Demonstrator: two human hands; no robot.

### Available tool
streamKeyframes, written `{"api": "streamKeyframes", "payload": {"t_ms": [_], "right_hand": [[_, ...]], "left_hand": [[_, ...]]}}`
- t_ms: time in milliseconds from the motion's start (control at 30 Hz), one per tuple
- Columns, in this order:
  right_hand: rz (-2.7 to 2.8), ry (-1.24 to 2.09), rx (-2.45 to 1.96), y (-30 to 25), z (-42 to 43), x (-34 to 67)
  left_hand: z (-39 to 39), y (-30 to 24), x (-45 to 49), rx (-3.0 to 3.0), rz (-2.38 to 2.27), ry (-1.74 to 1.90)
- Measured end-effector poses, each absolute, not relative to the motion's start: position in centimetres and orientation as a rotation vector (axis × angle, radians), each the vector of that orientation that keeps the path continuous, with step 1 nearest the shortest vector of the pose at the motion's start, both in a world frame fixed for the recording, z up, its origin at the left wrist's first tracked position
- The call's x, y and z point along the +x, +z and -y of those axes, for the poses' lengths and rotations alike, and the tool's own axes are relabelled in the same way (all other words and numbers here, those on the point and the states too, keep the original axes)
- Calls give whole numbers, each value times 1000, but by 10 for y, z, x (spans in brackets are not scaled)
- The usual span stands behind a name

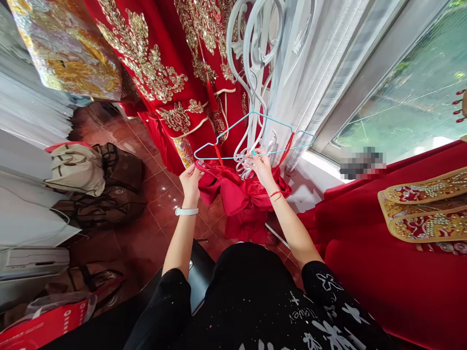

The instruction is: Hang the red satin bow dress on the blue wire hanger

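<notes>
A thin light-blue wire hanger (233, 127) hangs from a white ornate metal rack (251, 53). Below it droops a red satin garment (248, 201) with a bow and thin straps. My left hand (190, 179), with a white band on its wrist, pinches a red strap at the hanger's left end. My right hand (260, 163), a red thread round its wrist, is closed on the hanger's lower bar near the middle, with the garment's top edge under it.
Red gowns with gold embroidery (164, 63) hang behind the rack. White curtain (310, 63) and a window (412, 97) lie right. A red cloth surface (383, 272) with embroidered pieces (426, 209) is at right. Bags (98, 180) sit on the tiled floor at left.
</notes>
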State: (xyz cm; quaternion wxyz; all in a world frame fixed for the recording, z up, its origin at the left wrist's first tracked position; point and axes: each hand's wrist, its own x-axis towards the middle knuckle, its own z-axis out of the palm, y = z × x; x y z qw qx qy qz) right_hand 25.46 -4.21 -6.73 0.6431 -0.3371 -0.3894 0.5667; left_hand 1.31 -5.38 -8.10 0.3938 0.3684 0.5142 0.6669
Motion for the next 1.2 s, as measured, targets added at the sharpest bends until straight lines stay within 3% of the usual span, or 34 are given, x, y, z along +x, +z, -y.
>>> {"api": "streamKeyframes", "payload": {"t_ms": [367,667,1033,1200], "right_hand": [[868,1326,-757,-72,41,256],[874,1326,-751,-71,46,255],[882,1331,-737,-72,46,263],[987,1095,-1060,-91,58,310]], "left_hand": [[36,-47,-2,1092,-1236,1735],[10,4,11,1744,-1224,1348],[5,-20,11,2061,-1240,1162],[9,-22,19,2209,-1389,1165]]}}
